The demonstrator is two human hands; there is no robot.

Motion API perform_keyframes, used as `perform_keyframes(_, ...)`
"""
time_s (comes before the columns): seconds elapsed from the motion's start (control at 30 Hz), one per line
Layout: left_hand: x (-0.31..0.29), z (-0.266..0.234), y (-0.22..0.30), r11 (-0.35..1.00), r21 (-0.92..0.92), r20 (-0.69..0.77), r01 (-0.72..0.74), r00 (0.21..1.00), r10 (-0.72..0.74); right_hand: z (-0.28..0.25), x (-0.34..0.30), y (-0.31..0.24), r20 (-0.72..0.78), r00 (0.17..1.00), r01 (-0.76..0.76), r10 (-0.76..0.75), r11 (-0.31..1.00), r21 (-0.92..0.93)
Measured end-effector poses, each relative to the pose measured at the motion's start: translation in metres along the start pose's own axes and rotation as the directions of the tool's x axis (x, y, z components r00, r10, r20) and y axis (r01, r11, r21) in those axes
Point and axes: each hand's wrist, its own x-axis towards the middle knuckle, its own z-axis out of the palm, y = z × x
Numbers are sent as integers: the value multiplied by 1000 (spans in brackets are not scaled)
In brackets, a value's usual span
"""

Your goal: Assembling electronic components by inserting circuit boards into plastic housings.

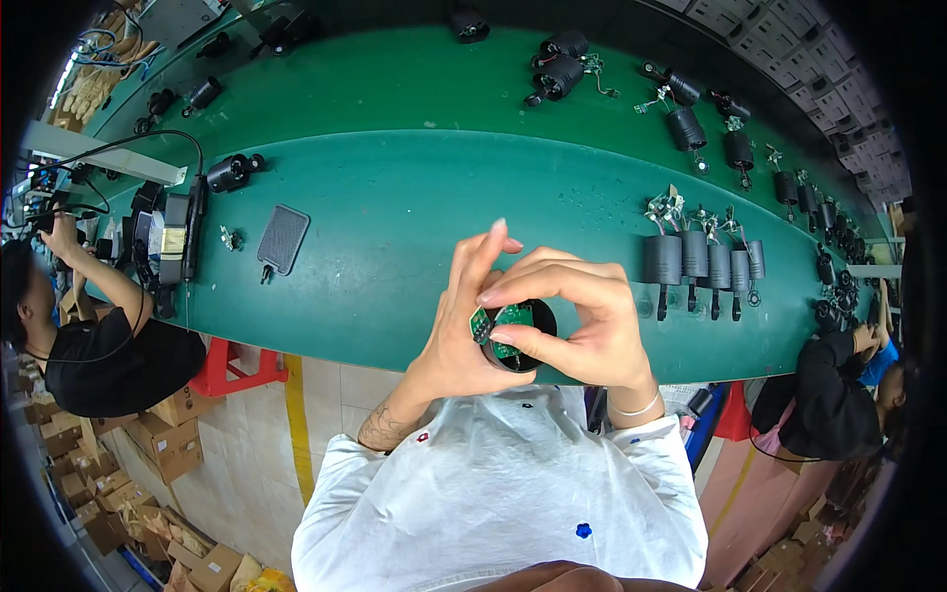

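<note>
While both hands met over the near edge of the green bench (395, 237), the left hand (464, 326) cupped a black cylindrical housing (528, 347) from the nine o'clock side, its fingers closed around the shell and its forefinger standing straight up. Across from it, at three o'clock, the right hand (582, 321) was curled shut over the top of the same housing, thumb and forefinger pinching a small round green circuit board (505, 326) that sat tilted in the open mouth of the shell. Whether the board was fully seated inside could not be told, since the fingers hid most of its rim.

Out at two o'clock from the hands, a row of four dark cylinders (698, 261) stood upright on the bench, each with wiring bunched on top. Further along toward one o'clock, more black housings (686, 126) lay scattered on the far belt. At ten o'clock a flat grey mesh pad (283, 239) rested alone on the green surface, and beyond it, near nine o'clock, a black fan-like unit (170, 242) sat with a cable looping off it. A person in black (109, 350) worked at eight o'clock, and another person in dark clothes (838, 395) sat at four o'clock. Cardboard boxes (173, 444) were stacked on the floor at seven o'clock.
</note>
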Motion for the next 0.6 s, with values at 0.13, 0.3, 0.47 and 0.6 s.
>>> perform_keyframes(0.13, -5, 5, -1, 986, -134, -44, 104, 993, -111, 2, 1, -1, 37, 999, 31, -28, 997, -76)
perform_keyframes(0.3, -5, 6, 3, 991, -41, -21, 126, 992, -127, -2, 3, 6, 99, 951, 301, -291, 949, -96)
perform_keyframes(0.47, 0, 1, 18, 946, -70, 26, 315, 949, -314, -2, -7, 5, -51, 967, 239, -250, 958, -159)
perform_keyframes(0.6, 6, 4, 4, 979, 187, -64, -78, 994, 91, 1, -19, 4, -299, 947, 59, -119, 978, -201)
